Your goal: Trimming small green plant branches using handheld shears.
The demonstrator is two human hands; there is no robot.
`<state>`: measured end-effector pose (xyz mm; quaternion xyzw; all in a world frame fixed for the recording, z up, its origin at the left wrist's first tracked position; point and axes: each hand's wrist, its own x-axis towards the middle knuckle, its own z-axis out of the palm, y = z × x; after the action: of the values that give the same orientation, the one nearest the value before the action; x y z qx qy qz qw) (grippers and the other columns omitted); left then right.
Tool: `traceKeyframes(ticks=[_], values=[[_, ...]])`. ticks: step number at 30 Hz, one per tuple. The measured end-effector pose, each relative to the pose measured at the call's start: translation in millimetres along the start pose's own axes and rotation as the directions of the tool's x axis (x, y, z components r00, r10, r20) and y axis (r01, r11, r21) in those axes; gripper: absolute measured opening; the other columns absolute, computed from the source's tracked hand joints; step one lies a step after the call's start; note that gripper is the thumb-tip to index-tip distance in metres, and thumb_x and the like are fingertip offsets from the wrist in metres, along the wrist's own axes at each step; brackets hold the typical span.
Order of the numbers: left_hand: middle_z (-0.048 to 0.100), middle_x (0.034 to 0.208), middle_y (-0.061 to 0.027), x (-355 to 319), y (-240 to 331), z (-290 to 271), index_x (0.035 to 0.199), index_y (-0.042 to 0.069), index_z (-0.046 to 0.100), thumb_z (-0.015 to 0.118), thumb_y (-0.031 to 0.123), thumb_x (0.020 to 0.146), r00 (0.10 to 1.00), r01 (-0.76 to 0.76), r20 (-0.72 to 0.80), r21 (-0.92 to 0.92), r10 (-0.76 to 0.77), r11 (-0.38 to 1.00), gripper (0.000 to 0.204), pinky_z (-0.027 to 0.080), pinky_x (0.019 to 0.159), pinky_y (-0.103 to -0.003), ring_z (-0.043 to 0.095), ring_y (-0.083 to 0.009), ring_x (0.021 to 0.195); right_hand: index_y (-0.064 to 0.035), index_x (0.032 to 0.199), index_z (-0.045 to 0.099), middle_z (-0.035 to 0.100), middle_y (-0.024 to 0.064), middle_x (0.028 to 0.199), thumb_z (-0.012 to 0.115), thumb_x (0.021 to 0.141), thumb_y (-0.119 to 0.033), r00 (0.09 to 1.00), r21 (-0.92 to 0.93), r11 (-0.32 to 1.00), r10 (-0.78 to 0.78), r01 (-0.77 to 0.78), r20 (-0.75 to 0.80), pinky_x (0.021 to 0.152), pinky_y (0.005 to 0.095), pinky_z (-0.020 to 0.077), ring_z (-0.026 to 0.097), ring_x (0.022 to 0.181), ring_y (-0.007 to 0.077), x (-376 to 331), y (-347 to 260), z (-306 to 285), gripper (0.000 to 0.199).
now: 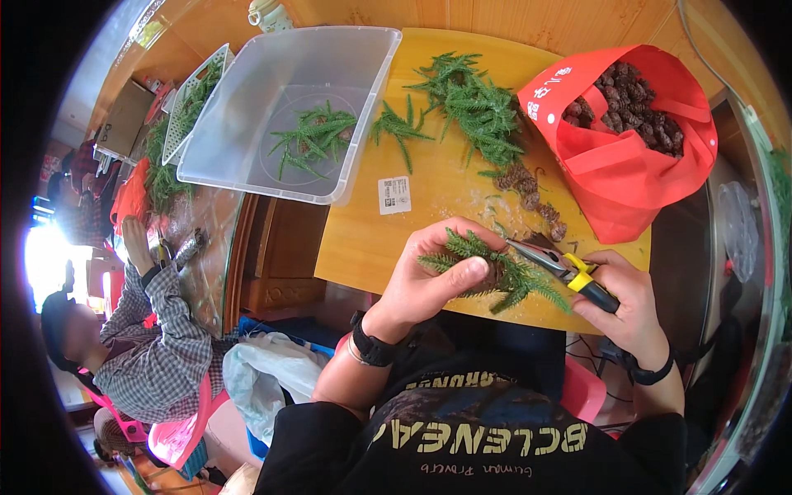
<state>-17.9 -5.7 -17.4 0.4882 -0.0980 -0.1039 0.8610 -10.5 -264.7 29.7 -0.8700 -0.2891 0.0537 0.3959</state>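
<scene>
My left hand (441, 276) is closed around a green artificial pine sprig (516, 280), its needled tips sticking out on both sides of the thumb. In my right hand (623, 301) is a pair of pliers (569, 270) with yellow and black handles. The pliers' jaws reach to the sprig beside my left fingertips; what they touch there is too small to make out. Just beyond my hands, a few brown pine cones (528, 190) lie on the yellow table (355, 239), with crumbs around them.
A clear plastic bin (239, 140) at the left holds a finished-looking green sprig cluster (318, 132). More sprigs (474, 107) are heaped at the back. A red bag (635, 181) full of pine cones stands at right. A person in a checked shirt (165, 355) works at another table.
</scene>
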Motion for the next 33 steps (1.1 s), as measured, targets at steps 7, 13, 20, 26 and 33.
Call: traceKeyframes(ticks=[7, 13, 20, 26, 33], values=[[0.061, 0.092, -0.0109, 3, 10, 3, 0.095, 0.0, 0.056, 0.063, 0.005, 0.079, 0.999, 0.041, 0.005, 0.173, -0.042, 0.984, 0.018, 0.048, 0.075, -0.028, 0.058, -0.0147, 0.085, -0.0007, 0.064, 0.049, 0.051, 0.013, 0.062, 0.075, 0.065, -0.02, 0.999, -0.059, 0.997, -0.05, 0.049, -0.004, 0.064, 0.0363, 0.0465, 0.058, 0.074, 0.0367, 4, -3, -6, 0.033], [0.061, 0.088, -0.0093, 5, 11, 6, 0.087, 0.001, 0.06, 0.067, -0.001, 0.073, 0.997, -0.069, -0.009, 0.273, 0.074, 0.96, 0.016, 0.047, 0.075, -0.027, 0.057, -0.0147, 0.083, -0.0014, 0.064, 0.046, 0.043, 0.0115, 0.058, 0.075, 0.066, -0.015, 0.997, -0.023, 1.0, 0.007, -0.005, 0.072, 0.052, 0.0348, 0.038, 0.047, 0.056, 0.0296, 5, -9, -17, 0.033], [0.063, 0.088, -0.0106, 8, 7, 2, 0.085, 0.001, 0.063, 0.069, -0.005, 0.07, 0.982, -0.188, 0.074, 0.315, 0.173, 0.93, 0.017, 0.047, 0.075, -0.029, 0.06, -0.0179, 0.082, -0.0021, 0.068, 0.052, 0.045, 0.0085, 0.057, 0.073, 0.071, -0.019, 0.94, 0.043, 0.987, 0.133, -0.154, 0.313, 0.047, 0.0298, 0.034, 0.045, 0.049, 0.0222, 9, -11, -35, 0.027], [0.065, 0.086, -0.0111, 10, 8, 3, 0.081, 0.002, 0.065, 0.071, -0.003, 0.068, 0.948, -0.319, 0.146, 0.433, 0.284, 0.843, 0.015, 0.048, 0.075, -0.03, 0.061, -0.0201, 0.082, -0.0019, 0.081, 0.062, 0.061, 0.0032, 0.069, 0.07, 0.077, -0.02, 0.826, 0.244, 0.905, 0.173, -0.348, 0.537, 0.053, 0.0222, 0.0405, 0.051, 0.058, 0.0062, 13, -5, -45, 0.02], [0.066, 0.083, -0.0106, 11, 9, 3, 0.08, 0.003, 0.065, 0.072, -0.001, 0.066, 0.864, -0.499, 0.245, 0.532, 0.44, 0.684, 0.016, 0.047, 0.073, -0.033, 0.061, -0.0233, 0.08, 0.0009, 0.088, 0.061, 0.065, 0.0029, 0.076, 0.062, 0.085, -0.022, 0.647, 0.392, 0.663, 0.186, -0.638, 0.739, 0.054, 0.0204, 0.0413, 0.053, 0.061, 0.0065, 15, -5, -52, 0.024]])
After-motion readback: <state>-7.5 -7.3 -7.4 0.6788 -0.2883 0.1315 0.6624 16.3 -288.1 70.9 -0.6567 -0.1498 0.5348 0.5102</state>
